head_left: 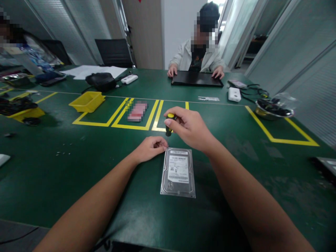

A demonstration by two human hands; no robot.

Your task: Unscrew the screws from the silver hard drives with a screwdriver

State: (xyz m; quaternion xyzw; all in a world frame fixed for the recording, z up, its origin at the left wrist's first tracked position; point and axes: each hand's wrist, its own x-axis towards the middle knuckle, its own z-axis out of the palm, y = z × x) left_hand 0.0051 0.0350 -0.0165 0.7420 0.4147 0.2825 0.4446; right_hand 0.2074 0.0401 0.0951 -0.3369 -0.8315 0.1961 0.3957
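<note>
Our right hand (194,128) clasps a black-and-yellow screwdriver (168,131), its tip at the far left corner of a hard drive (178,171). Our left hand (147,150) curls beside that corner; whether it grips anything, we cannot tell. The hard drive lies flat on a green table (147,218).

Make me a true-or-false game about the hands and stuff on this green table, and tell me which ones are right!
1. The right hand holds a screwdriver. True.
2. The left hand is at the near right corner of the hard drive. False: the left hand is by the far left corner of the hard drive.
3. The screwdriver points down at the far left corner of the hard drive. True.
4. The yellow tray is to the right of the hard drive. False: the yellow tray is to its left.
5. The person opposite touches a flat black panel. True.
</note>
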